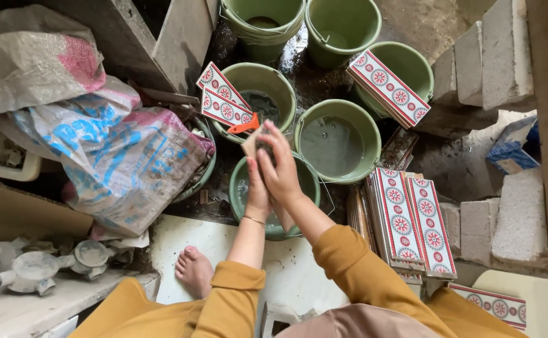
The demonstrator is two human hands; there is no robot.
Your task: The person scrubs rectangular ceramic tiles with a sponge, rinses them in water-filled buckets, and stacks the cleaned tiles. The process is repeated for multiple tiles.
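In the head view, a small tan tile piece (pixel 253 141) is held upright over a green bucket (pixel 242 188), closed on from the right by the right hand (pixel 280 166) and braced from behind by the left hand (pixel 257 188), whose grip cannot be told. More green buckets (pixel 333 141) and stacked patterned tiles (pixel 414 219) are set on the wet floor (pixel 449 166), with concrete blocks (pixel 505 56) to the right and crumpled sacks (pixel 117 156) to the left.

Mustard-yellow long sleeves pushed up on both forearms, a thin bangle (pixel 254 220) worn at the left wrist, mustard trousers, one bare foot (pixel 194 270) seen below.
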